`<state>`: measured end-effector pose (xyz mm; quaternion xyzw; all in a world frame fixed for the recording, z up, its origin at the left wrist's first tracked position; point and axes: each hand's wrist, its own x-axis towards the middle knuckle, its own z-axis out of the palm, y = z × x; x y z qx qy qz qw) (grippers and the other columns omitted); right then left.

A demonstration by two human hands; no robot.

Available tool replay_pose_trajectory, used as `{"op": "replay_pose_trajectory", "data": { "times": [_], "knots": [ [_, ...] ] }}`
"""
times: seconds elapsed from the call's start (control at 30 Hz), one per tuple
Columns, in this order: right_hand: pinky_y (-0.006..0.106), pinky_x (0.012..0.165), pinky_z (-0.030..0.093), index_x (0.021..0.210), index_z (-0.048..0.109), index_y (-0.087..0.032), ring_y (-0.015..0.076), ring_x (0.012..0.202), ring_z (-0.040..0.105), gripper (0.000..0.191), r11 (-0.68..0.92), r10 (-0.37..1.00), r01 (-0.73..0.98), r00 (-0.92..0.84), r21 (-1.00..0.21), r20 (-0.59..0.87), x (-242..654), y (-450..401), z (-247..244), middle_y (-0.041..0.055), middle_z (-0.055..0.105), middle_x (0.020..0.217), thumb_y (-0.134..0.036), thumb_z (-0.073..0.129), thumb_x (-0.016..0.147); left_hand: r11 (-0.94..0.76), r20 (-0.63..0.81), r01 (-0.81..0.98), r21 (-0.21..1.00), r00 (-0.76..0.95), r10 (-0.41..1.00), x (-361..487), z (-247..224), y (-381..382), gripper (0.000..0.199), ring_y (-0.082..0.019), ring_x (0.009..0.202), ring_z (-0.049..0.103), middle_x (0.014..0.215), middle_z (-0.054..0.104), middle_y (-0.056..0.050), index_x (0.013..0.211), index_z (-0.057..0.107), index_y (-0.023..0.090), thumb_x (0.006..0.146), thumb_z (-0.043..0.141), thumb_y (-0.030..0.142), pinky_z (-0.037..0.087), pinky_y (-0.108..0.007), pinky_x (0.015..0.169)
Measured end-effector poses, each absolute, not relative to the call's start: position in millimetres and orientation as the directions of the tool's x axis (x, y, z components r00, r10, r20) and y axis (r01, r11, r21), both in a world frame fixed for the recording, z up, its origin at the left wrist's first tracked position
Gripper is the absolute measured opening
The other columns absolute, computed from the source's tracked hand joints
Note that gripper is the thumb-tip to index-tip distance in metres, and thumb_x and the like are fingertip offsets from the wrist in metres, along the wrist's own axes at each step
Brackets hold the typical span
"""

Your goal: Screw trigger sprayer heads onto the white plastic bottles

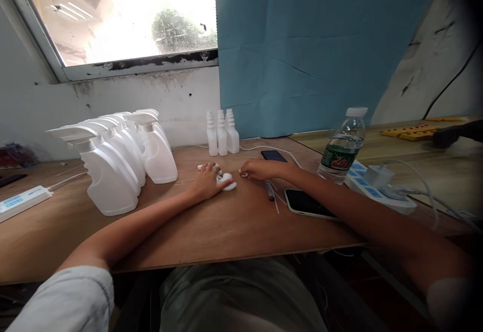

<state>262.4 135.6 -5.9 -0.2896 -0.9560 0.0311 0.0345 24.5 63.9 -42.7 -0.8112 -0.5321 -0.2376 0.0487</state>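
My left hand (207,183) is closed over a white spray head (228,185) lying on the wooden table, thumb along its near side. Part of the white plastic shows beyond my fingers, and the rest is hidden under them. Just to the right, my right hand (255,169) pinches a small white ring-like part (244,174) close to the tabletop. Beyond my hands stand three slim white bottles (222,136) without spray heads. To the left, several white spray bottles (113,181) with heads fitted stand in rows.
Under and beside my right forearm lie a pen (269,191), thin white tubes (277,202) and a phone (307,203). A dark phone (273,156) lies farther back. A water bottle (341,153) stands by a power strip (381,191). Another power strip (24,201) lies at far left.
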Motion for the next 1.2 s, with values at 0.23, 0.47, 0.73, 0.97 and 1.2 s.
{"op": "replay_pose_trajectory", "data": {
  "times": [0.23, 0.47, 0.73, 0.97, 1.2],
  "knots": [
    [0.039, 0.093, 0.04, 0.098, 0.073, -0.016, 0.028, 0.109, 0.061, 0.023, 0.785, 0.616, 0.62, -0.782, 0.012, 0.101, 254.2, 126.1, -9.6, 0.0121, 0.071, 0.108, -0.011, 0.053, 0.087, -0.485, 0.54, 0.834, 0.262, 0.29, 0.79, 24.1, -48.8, 95.2, 0.051, -0.034, 0.131, 0.042, 0.141, 0.045, -0.016, 0.123, 0.06, 0.018, 0.091, 0.053, 0.057, 0.032, -0.052, 0.109],
    [0.033, 0.083, 0.041, 0.087, 0.073, -0.012, 0.0249, 0.094, 0.065, 0.02, 0.771, 0.61, 0.634, -0.76, 0.052, 0.225, 255.9, 112.4, -3.7, 0.0139, 0.073, 0.096, -0.014, 0.053, 0.087, -0.646, 0.613, 0.757, 0.099, 0.465, 0.639, 13.8, -52.5, 78.0, 0.037, -0.03, 0.132, 0.039, 0.134, 0.051, -0.011, 0.116, 0.064, 0.021, 0.088, 0.063, 0.045, 0.028, -0.048, 0.114],
    [0.027, 0.067, 0.041, 0.084, 0.07, -0.014, 0.018, 0.073, 0.062, 0.015, 0.779, 0.601, 0.596, -0.619, -0.197, 0.505, 249.6, 98.1, 4.4, 0.0076, 0.071, 0.083, -0.017, 0.055, 0.086, -0.649, 0.507, 0.703, 0.291, 0.462, 0.728, 1.1, -44.5, 35.4, 0.017, -0.024, 0.109, 0.057, 0.119, 0.058, -0.008, 0.099, 0.056, 0.022, 0.088, 0.062, 0.034, 0.047, -0.038, 0.095],
    [0.029, 0.068, 0.047, 0.091, 0.069, -0.017, 0.0169, 0.071, 0.06, 0.016, 0.874, 0.474, 0.417, -0.61, -0.252, 0.636, 241.4, 87.0, -2.1, 0.0063, 0.07, 0.085, -0.023, 0.054, 0.089, -0.522, 0.396, 0.741, 0.422, 0.367, 0.842, 8.0, -42.1, 33.3, 0.025, -0.021, 0.082, 0.061, 0.092, 0.062, -0.002, 0.098, 0.053, 0.023, 0.083, 0.066, 0.037, 0.048, -0.033, 0.074],
    [0.033, 0.081, 0.051, 0.092, 0.069, -0.019, 0.0203, 0.09, 0.065, 0.022, 0.96, 0.277, 0.238, -0.698, -0.151, 0.661, 235.7, 76.8, -5.0, 0.0098, 0.07, 0.099, -0.027, 0.049, 0.094, -0.568, 0.411, 0.698, 0.436, 0.407, 0.816, 7.6, -43.4, 31.2, 0.032, -0.022, 0.082, 0.061, 0.087, 0.061, -0.003, 0.109, 0.052, 0.02, 0.084, 0.065, 0.035, 0.045, -0.033, 0.071]
  ]
}}
